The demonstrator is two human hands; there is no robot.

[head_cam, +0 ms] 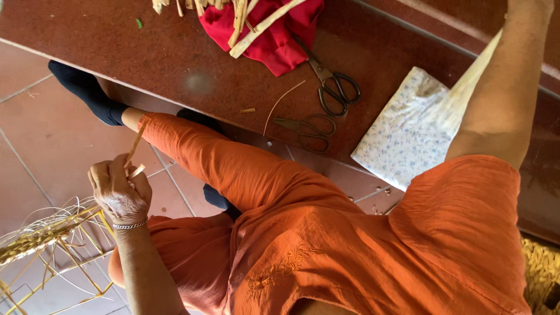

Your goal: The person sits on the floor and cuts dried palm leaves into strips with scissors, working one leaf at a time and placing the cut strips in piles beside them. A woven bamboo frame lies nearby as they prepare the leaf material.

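Observation:
My left hand (119, 192), with a bead bracelet at the wrist, is closed around a thin tan straw strip (136, 144) that sticks up from the fingers. It is raised over my orange-trousered knee (221, 163). Just below and left of the hand lies a half-woven straw piece (35, 242) with several loose yellow strands fanning out. My right arm (501, 87) reaches up and out through the top right corner, so the right hand itself is out of view.
A dark red-brown step (175, 58) crosses the top. On it lie two pairs of dark scissors (335, 87) (306, 129), a red cloth (274, 35) with straw strips (256, 29), and a flowered white cloth (408, 128). A woven mat (542, 274) shows at bottom right.

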